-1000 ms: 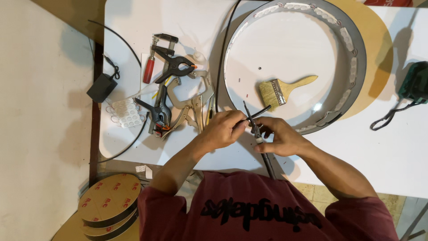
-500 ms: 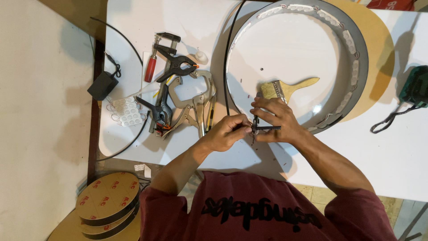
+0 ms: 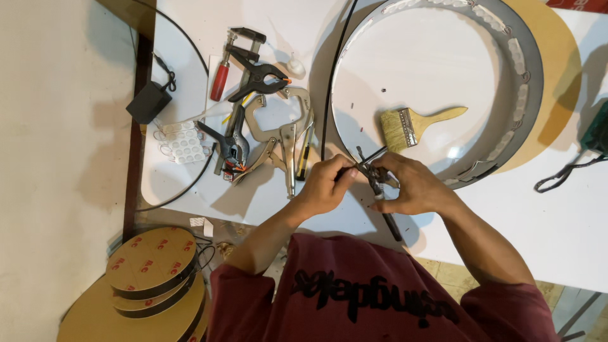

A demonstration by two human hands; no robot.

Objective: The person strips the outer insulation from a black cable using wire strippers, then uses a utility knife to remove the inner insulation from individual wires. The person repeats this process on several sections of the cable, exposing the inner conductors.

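My left hand point(image 3: 326, 187) and my right hand point(image 3: 408, 187) meet at the near edge of the white table point(image 3: 544, 228). Between them they pinch a small dark metal tool point(image 3: 375, 174) with thin prongs and a dark handle that runs down toward me. The left fingers close on its upper end, and the right hand wraps its middle. Just beyond the hands lies a large grey metal ring point(image 3: 529, 76) lined with small white modules, with a wooden-handled paintbrush point(image 3: 415, 123) inside it. A black cable point(image 3: 329, 95) runs along the ring's left side.
Left of the hands lies a pile of clamps and locking pliers point(image 3: 272, 133), a red-handled bar clamp point(image 3: 223, 73) and a strip of white modules point(image 3: 180, 145). A black power adapter point(image 3: 147, 101) hangs off the table's left edge. Round brown discs point(image 3: 152, 266) are stacked on the floor.
Both hands shifted slightly along the table edge while working the small tool; the right hand rose toward the paintbrush, then came back down. The tool stays held between them.
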